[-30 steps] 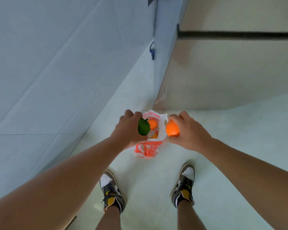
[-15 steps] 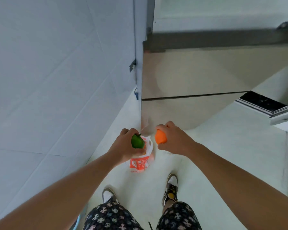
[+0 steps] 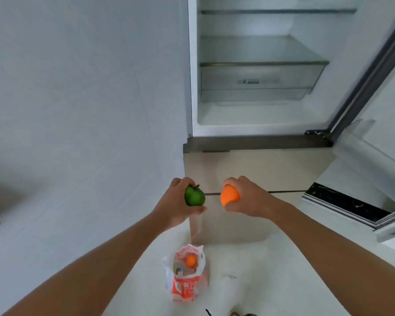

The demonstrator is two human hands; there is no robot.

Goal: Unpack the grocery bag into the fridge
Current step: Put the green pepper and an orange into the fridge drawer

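Observation:
My left hand (image 3: pixel 177 202) grips a green round fruit (image 3: pixel 193 196) with a short stem. My right hand (image 3: pixel 249 197) grips an orange fruit (image 3: pixel 229 197). Both hands are raised side by side in front of the fridge's lower beige drawers. The open fridge compartment (image 3: pixel 255 115) stands above, with glass shelves (image 3: pixel 260 51) and a clear crisper drawer (image 3: pixel 258 84). On the floor below my hands stands the white and orange grocery bag (image 3: pixel 187 286), open at the top, with another orange fruit (image 3: pixel 191 261) and some packaging inside.
A pale tiled wall (image 3: pixel 78 110) runs along the left, close to the fridge side. The fridge door (image 3: pixel 374 71) hangs open at the right, its door shelf (image 3: pixel 360 156) jutting out. A dark-edged step or sill (image 3: pixel 342 206) lies at right on the light floor.
I have stood up and raised both hands with the fruits away from the bag. The view has tilted up, bringing the open fridge interior into sight.

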